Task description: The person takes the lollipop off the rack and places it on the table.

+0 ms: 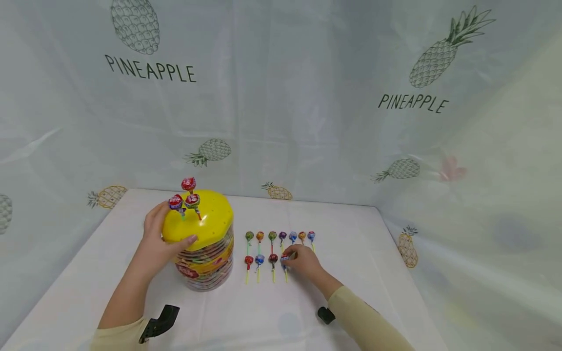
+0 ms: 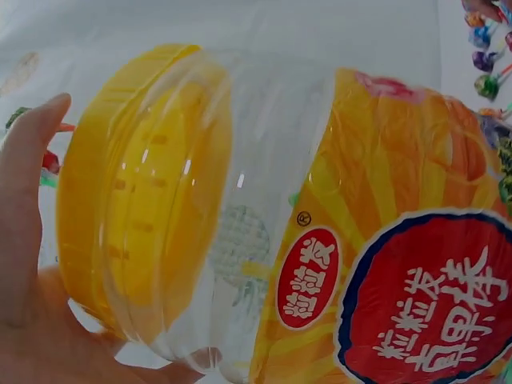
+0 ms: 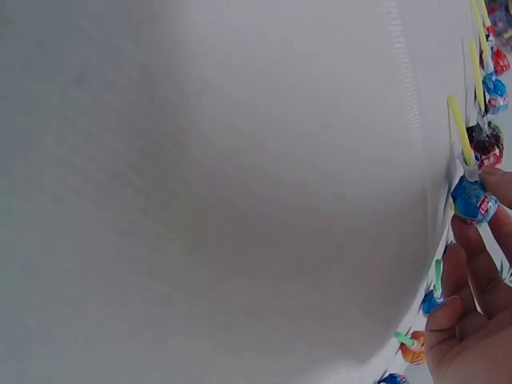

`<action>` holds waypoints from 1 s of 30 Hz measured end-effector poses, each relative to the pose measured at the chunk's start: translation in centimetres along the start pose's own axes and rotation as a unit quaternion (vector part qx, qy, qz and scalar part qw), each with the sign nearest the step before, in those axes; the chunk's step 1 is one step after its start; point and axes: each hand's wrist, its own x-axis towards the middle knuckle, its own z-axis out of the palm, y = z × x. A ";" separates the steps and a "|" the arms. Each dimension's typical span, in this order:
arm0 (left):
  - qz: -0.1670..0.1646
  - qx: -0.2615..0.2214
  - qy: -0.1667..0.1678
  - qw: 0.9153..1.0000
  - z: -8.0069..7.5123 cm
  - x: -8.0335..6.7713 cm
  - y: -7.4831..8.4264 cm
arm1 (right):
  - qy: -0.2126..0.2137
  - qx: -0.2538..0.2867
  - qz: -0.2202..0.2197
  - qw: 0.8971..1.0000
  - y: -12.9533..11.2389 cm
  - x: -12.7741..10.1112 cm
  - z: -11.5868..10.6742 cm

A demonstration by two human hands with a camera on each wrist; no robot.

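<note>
Lollipops in two stages of handling, located relative to the jar (image 1: 206, 253). Three wrapped lollipops (image 1: 186, 197) stand upright with their sticks pushed into holes of the jar's yellow lid (image 1: 210, 219); the lid's many other holes are unfilled. To the right of the jar, on the white desk (image 1: 360, 253), lie two rows of loose lollipops: a far row (image 1: 281, 237) of six and a near row (image 1: 265, 261) of four, heads pointing away from the person.

The left hand (image 1: 160, 241) grips the jar at the lid's rim, thumb curled over the near edge and fingers wrapped round the left side; the left wrist view shows the palm (image 2: 32, 320) against the clear wall just below the lid. The right hand (image 1: 303, 258) rests at the right end of the near row, fingertips closed in a pinch on the head of the blue-wrapped lollipop (image 3: 474, 200), which lies on the desk with its yellow stick pointing toward the person.

Judged from this arrangement, the planting of lollipops in the lid is at an early stage: three are placed, ten remain on the desk, and the pinched one has not yet been lifted clear.
</note>
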 end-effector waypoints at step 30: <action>0.011 -0.005 -0.012 1.000 0.2 1.2 -0.4 | -0.002 -0.027 -0.016 0.999 -0.4 0.1 0.2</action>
